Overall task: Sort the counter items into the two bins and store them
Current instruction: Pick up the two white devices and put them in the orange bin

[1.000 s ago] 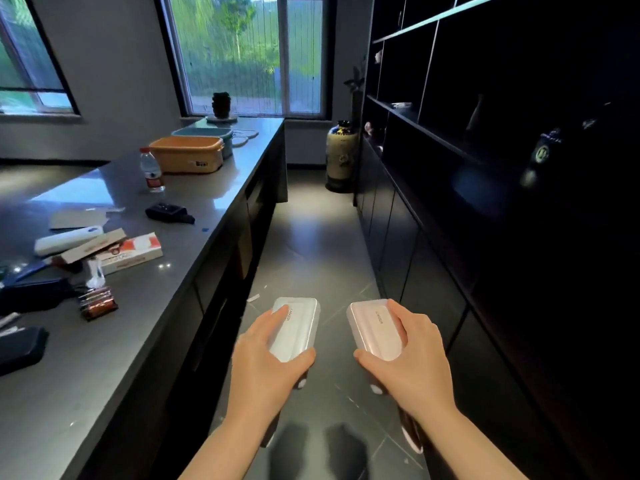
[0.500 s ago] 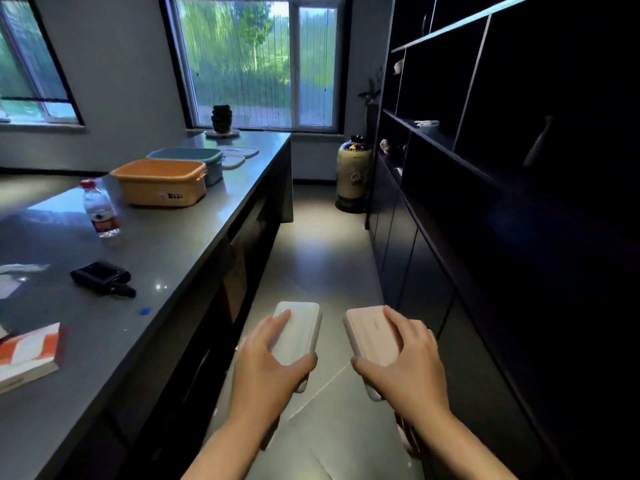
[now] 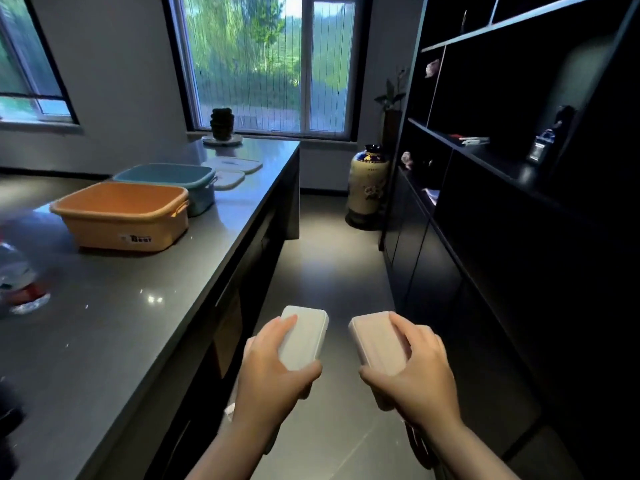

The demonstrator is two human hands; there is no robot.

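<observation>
My left hand (image 3: 273, 368) grips a white rounded case (image 3: 304, 336) and my right hand (image 3: 415, 368) grips a pink rounded case (image 3: 377, 341); both are held over the aisle floor, to the right of the counter. An orange bin (image 3: 121, 216) stands open on the grey counter (image 3: 138, 306), with a teal bin (image 3: 169, 174) just behind it. Two white lids (image 3: 232, 168) lie flat beyond the teal bin. A blurred water bottle (image 3: 17, 282) stands at the counter's left edge of view.
A dark plant pot (image 3: 222, 123) sits on a round stand at the counter's far end by the window. A painted vase (image 3: 367, 188) stands on the floor at the end of the aisle. Dark shelving and cabinets (image 3: 502, 202) line the right side.
I have walked forward along the counter: the bins are much closer and larger, and the boxes and small items on the counter have dropped out of view. Both hands still hold their cases.
</observation>
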